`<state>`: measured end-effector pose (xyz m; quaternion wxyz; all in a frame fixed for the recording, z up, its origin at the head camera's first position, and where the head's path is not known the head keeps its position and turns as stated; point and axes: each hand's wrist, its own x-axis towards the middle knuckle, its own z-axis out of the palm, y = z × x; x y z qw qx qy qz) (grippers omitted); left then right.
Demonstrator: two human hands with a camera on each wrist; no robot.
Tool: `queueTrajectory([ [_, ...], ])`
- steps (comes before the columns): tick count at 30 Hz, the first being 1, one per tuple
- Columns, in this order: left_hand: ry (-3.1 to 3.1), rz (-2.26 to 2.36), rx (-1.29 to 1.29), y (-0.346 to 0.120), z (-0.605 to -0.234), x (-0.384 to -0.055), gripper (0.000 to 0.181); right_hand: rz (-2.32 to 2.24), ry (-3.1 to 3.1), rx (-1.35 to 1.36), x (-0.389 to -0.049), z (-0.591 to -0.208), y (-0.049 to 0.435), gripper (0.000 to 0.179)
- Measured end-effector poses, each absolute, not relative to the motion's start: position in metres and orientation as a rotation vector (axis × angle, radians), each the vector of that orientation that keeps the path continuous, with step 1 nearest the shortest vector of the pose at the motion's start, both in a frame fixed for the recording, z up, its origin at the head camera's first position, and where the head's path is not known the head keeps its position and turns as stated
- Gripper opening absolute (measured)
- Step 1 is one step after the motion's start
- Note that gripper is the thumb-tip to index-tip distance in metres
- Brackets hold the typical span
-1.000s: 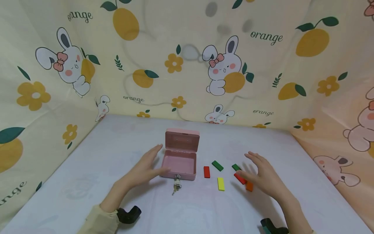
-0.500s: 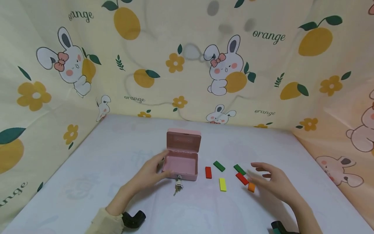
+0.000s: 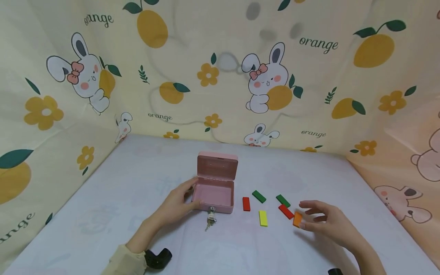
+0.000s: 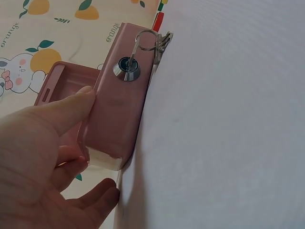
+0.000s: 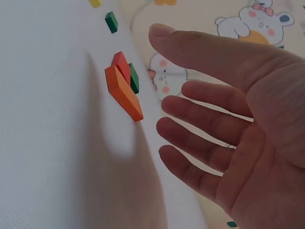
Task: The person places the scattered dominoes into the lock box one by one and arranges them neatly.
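A pink cash box [image 3: 216,208] stands on the table with its lid [image 3: 217,167] raised and nothing inside. My left hand [image 3: 180,198] grips its left side, thumb on the front rim and fingers along the side wall. A ring of keys [image 4: 163,45] hangs from the key in the front lock [image 4: 127,69]. My right hand [image 3: 330,221] is held above the table at the right, thumb and fingers apart with nothing between them. Just left of its fingertips lies an orange block [image 3: 297,219], close to a red block [image 3: 286,211] and a green block [image 3: 283,200].
Between the box and the right-hand blocks lie another red block [image 3: 246,204], another green block [image 3: 259,196] and a yellow block [image 3: 263,218]. A cloth printed with rabbits and oranges [image 3: 227,91] hangs behind the white table [image 3: 103,214] and along its sides.
My left hand has moved right and taken hold of the box's left side. My right hand has shifted right and toward me, uncovering the orange block. The view has shifted slightly.
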<state>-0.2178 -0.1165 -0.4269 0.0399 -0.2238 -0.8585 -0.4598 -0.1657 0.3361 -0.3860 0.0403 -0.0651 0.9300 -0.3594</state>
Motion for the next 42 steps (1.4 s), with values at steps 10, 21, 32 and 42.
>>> queueTrajectory([
  [10,-2.658,-1.421,-0.632,-0.117,-0.428,-0.218,0.077,-1.147,2.786,-0.214,-0.169,-0.39,0.342,0.063],
  [21,-2.681,-1.422,-0.641,-0.116,-0.428,-0.219,0.078,-1.177,2.743,-0.279,-0.168,-0.393,0.344,0.058],
  [32,-2.677,-1.435,-0.658,-0.117,-0.428,-0.22,0.078,-1.106,2.779,-0.183,-0.171,-0.394,0.344,0.061],
  [42,-2.673,-1.44,-0.668,-0.117,-0.426,-0.22,0.077,-1.021,2.845,-0.141,-0.176,-0.399,0.34,0.061],
])
